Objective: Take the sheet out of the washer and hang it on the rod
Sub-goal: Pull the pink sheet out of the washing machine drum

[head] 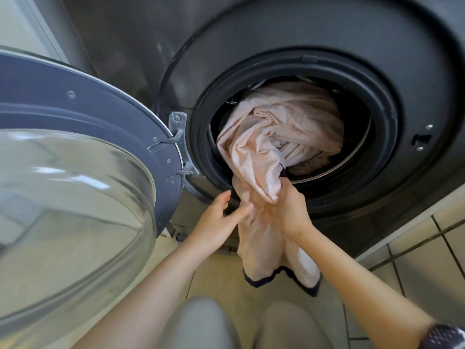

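Note:
A pale pink sheet (271,137) with a dark navy hem spills out of the drum of a dark grey front-loading washer (314,28). Part of it hangs over the rubber door seal (201,137) down toward the floor. My right hand (289,210) grips a bunched fold of the sheet just below the drum opening. My left hand (221,217) is beside it on the left, fingers extended, its fingertips touching the hanging cloth. The rest of the sheet lies crumpled inside the drum. No rod is in view.
The washer door (75,172), with its bulging glass window, stands swung open at the left, close to my left forearm. Pale tiled floor (415,268) lies below and to the right. My knees (206,323) are at the bottom of the view.

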Available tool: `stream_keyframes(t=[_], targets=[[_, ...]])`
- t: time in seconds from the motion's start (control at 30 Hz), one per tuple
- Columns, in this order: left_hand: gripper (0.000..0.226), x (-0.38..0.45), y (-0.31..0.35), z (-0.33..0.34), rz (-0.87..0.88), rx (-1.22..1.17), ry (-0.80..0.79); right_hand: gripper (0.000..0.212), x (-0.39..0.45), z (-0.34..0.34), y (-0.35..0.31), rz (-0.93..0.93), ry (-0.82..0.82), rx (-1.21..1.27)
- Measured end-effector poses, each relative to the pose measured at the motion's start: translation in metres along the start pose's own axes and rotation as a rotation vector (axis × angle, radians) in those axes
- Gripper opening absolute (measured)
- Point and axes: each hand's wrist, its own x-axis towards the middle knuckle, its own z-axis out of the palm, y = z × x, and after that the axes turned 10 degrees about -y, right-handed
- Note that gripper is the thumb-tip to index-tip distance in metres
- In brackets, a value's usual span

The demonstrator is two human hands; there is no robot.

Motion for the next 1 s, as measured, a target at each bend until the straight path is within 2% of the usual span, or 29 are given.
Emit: stream_keyframes(t=[0.13,0.23,0.3,0.37,0.43,0.5,0.57,0.63,0.67,0.77,0.87,0.93,1.0], targets=[[0.07,-0.003,0.022,0.01,-0.002,-0.221,-0.022,0.043,-0.042,0.004,-0.022,-0.13,0.006,0.159],[0.054,-0.012,0.03,0.017,0.023,-0.331,0.015,0.045,-0.071,0.007,-0.03,-0.103,-0.013,0.32],[0.066,-0.017,0.03,0.022,0.011,-0.392,0.024,0.046,-0.087,0.012,-0.03,-0.093,-0.046,0.377],[0.086,-0.019,0.028,0.027,-0.037,-0.386,0.033,0.046,-0.1,0.019,-0.029,-0.103,-0.093,0.338],[0.097,-0.02,0.025,0.032,-0.141,-0.33,0.108,0.038,-0.11,0.023,-0.031,-0.075,-0.174,0.25],[0.085,-0.022,0.023,0.033,-0.209,-0.236,0.199,0.023,-0.116,0.022,-0.029,-0.054,-0.28,0.134],[0.077,-0.027,0.02,0.032,-0.165,-0.136,0.231,0.015,-0.119,0.014,-0.024,-0.083,-0.347,0.02],[0.082,-0.033,0.016,0.027,-0.075,-0.049,0.228,0.014,-0.113,0.0,-0.018,-0.177,-0.263,-0.055],[0.083,-0.035,0.013,0.024,-0.051,0.009,0.231,0.021,-0.107,-0.008,-0.016,-0.226,-0.17,-0.114],[0.072,-0.047,0.012,0.019,-0.072,0.22,0.24,0.071,-0.079,-0.026,-0.014,-0.356,0.042,-0.41],[0.046,-0.063,0.009,0.017,-0.005,0.403,0.24,0.098,-0.045,-0.025,-0.022,-0.456,0.022,-0.698],[0.034,-0.072,0.004,0.016,0.071,0.599,0.245,0.102,-0.023,-0.021,-0.027,-0.582,-0.014,-0.892],[0.036,-0.082,-0.002,0.012,0.113,0.81,0.23,0.102,-0.005,-0.017,-0.031,-0.714,-0.055,-1.063]])
